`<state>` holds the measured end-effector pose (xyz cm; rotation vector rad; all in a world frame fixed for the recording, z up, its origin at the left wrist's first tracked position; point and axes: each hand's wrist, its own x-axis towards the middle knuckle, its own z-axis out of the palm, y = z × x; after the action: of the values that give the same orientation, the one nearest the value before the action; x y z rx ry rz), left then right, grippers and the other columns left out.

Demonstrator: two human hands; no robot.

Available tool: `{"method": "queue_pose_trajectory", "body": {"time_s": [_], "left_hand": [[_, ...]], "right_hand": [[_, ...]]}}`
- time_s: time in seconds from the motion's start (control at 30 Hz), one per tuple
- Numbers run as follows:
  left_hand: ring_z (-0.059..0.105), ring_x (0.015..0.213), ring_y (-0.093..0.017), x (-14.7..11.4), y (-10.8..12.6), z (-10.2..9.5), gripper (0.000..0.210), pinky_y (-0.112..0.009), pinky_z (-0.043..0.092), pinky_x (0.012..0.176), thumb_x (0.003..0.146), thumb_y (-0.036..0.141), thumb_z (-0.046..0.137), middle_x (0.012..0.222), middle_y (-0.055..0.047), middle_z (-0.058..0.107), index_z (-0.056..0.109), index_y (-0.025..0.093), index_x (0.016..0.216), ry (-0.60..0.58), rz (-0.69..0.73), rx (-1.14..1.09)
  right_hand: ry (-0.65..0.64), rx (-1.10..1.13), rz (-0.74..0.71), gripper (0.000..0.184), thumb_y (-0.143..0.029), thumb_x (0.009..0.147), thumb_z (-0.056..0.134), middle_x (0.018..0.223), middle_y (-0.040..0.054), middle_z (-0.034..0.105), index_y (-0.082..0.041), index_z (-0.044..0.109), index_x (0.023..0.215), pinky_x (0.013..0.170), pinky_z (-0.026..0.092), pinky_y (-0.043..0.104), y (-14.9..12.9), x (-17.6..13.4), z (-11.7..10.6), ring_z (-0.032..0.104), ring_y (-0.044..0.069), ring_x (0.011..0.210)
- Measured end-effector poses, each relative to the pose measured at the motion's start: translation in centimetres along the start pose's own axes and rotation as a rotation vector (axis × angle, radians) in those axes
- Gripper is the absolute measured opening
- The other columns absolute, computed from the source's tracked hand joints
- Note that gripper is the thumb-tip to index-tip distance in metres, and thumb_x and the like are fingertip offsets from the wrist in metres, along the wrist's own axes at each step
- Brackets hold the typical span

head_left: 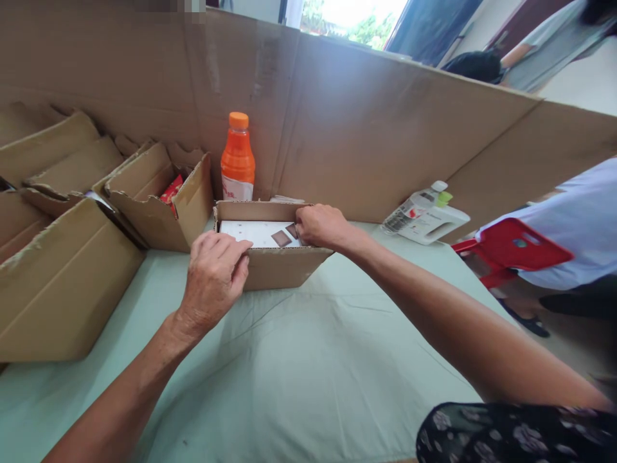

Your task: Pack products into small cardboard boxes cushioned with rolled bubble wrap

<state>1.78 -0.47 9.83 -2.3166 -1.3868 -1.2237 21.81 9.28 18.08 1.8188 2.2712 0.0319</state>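
Note:
A small open cardboard box (277, 270) stands on the green cloth in front of me. Inside it shows a white surface (255, 235) with two small brown squares (281, 238) on it, one partly covered by my right hand. My left hand (216, 276) is closed over the box's front left rim, thumb on the outside and fingers reaching in. At the box's right end, my right hand (321, 225) is closed, its fingertips down inside by the second square. What those fingertips hold, if anything, is hidden.
An orange bottle (238, 161) stands behind the box. Several open cardboard boxes (72, 283) are at left, one holding a red packet (172, 191). A clear bottle (414, 206) leans by a white jug (436, 224). Behind rises a cardboard wall (385, 128); people and a red chair (525, 247) are at right.

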Motion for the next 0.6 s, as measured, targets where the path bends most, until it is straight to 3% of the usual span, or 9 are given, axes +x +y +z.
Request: {"method": "queue_pose_trajectory", "body": {"time_s": [0.07,0.13,0.2,0.27,0.33,0.43,0.5,0.6], "left_hand": [[0.061,0.11,-0.029,-0.1,0.1,-0.2,0.024,-0.051,0.047,0.1,0.089,0.014,0.056,0.109,-0.012,0.069,0.066,0.019,0.111,0.061,-0.04,-0.031],[0.055,0.124,-0.03,-0.8,0.1,-0.5,0.036,-0.052,0.044,0.106,0.088,0.014,0.06,0.129,-0.015,0.062,0.062,0.018,0.123,0.156,-0.114,-0.072],[0.049,0.133,-0.03,-1.9,-0.4,-0.5,0.047,-0.051,0.041,0.112,0.087,0.016,0.063,0.141,-0.016,0.054,0.056,0.02,0.133,0.211,-0.23,-0.135],[0.051,0.132,-0.029,-3.5,-1.5,-0.1,0.052,-0.051,0.042,0.112,0.086,0.021,0.065,0.142,-0.014,0.053,0.054,0.021,0.137,0.195,-0.416,-0.266],[0.054,0.13,-0.028,-5.1,-2.9,0.9,0.058,-0.05,0.046,0.108,0.085,0.029,0.067,0.141,-0.014,0.055,0.05,0.021,0.14,0.127,-0.628,-0.453],[0.054,0.13,-0.028,-6.3,-4.3,2.9,0.067,-0.047,0.05,0.104,0.08,0.036,0.071,0.14,-0.016,0.057,0.048,0.018,0.14,0.036,-0.813,-0.69],[0.056,0.127,-0.028,-6.2,-4.2,4.0,0.065,-0.044,0.051,0.102,0.077,0.037,0.072,0.135,-0.015,0.06,0.052,0.017,0.135,0.013,-0.833,-0.758],[0.062,0.118,-0.026,-5.3,-1.6,5.1,0.058,-0.041,0.053,0.099,0.075,0.036,0.071,0.125,-0.013,0.066,0.056,0.017,0.127,0.013,-0.851,-0.792]], "right_hand": [[0.112,0.03,0.002,0.032,-0.028,0.093,0.048,0.104,0.0158,0.075,-0.016,0.074,0.106,0.073,0.048,0.034,1.1,-1.7,-0.9,0.069,0.028,0.095],[0.311,0.141,0.023,0.031,-0.027,0.094,0.044,0.095,0.0112,0.076,-0.019,0.073,0.104,0.073,0.047,0.033,2.7,-4.3,-1.1,0.069,0.025,0.088],[0.504,0.335,0.059,0.029,-0.028,0.094,0.045,0.086,0.0071,0.075,-0.019,0.072,0.097,0.071,0.046,0.032,4.6,-7.3,0.3,0.068,0.021,0.079],[0.593,0.571,0.087,0.025,-0.032,0.092,0.049,0.082,0.0057,0.073,-0.018,0.07,0.092,0.068,0.048,0.031,6.1,-9.4,3.3,0.066,0.019,0.072],[0.539,0.781,0.074,0.027,-0.036,0.088,0.055,0.09,0.0074,0.074,-0.017,0.068,0.101,0.066,0.049,0.03,6.4,-10.0,7.1,0.066,0.019,0.076],[0.362,0.986,0.004,0.054,-0.041,0.082,0.064,0.118,0.0128,0.07,-0.015,0.056,0.129,0.064,0.052,0.029,4.5,-8.0,11.9,0.067,0.022,0.091],[0.29,1.039,-0.005,0.062,-0.042,0.082,0.064,0.121,0.0139,0.069,-0.015,0.05,0.135,0.066,0.052,0.031,2.9,-6.4,13.4,0.066,0.021,0.085],[0.293,1.029,0.052,0.054,-0.041,0.083,0.062,0.11,0.0111,0.072,-0.015,0.053,0.129,0.07,0.052,0.034,2.5,-6.7,13.8,0.063,0.019,0.072]]}}
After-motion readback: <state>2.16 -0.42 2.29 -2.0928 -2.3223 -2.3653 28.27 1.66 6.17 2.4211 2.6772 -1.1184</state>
